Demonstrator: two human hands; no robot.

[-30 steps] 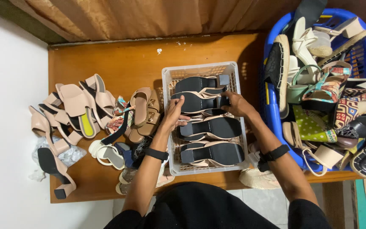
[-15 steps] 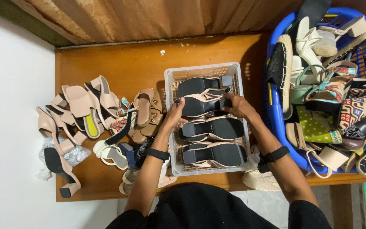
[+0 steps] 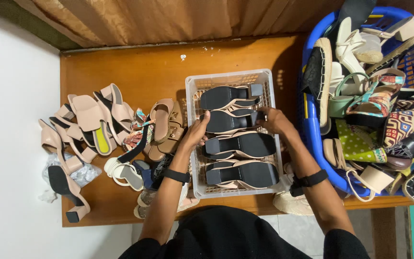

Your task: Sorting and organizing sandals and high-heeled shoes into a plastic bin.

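A white wall or floor (image 3: 10, 120) fills the 9 o'clock side of the view, and a brown curtain (image 3: 168, 19) hangs across 12 o'clock; between them lies a bare wooden platform (image 3: 135, 72), orange-brown, with small pale specks near its far edge; pale tiles (image 3: 293, 225) show at 5 o'clock below its front edge.

At 3 o'clock a blue plastic basket (image 3: 307, 120) is heaped with mixed shoes, green, patterned, white and black; at 9 o'clock on the wood lies a loose pile of beige sandals (image 3: 92, 120), some block-heeled, with a crumpled clear bag (image 3: 80, 172) beside them.

In the centre stands a white slotted crate (image 3: 226, 79), touching the blue basket's side; inside it four black-soled sandals lie on their sides in a row from 12 to 6 o'clock.

The second sandal (image 3: 228, 121) from the far end is held at both ends; the left hand (image 3: 195, 132) grips its toe end at the crate's 9 o'clock wall, fingers curled over the sole; the right hand (image 3: 275, 122) clasps its heel end at 3 o'clock; each wrist bears a black band.
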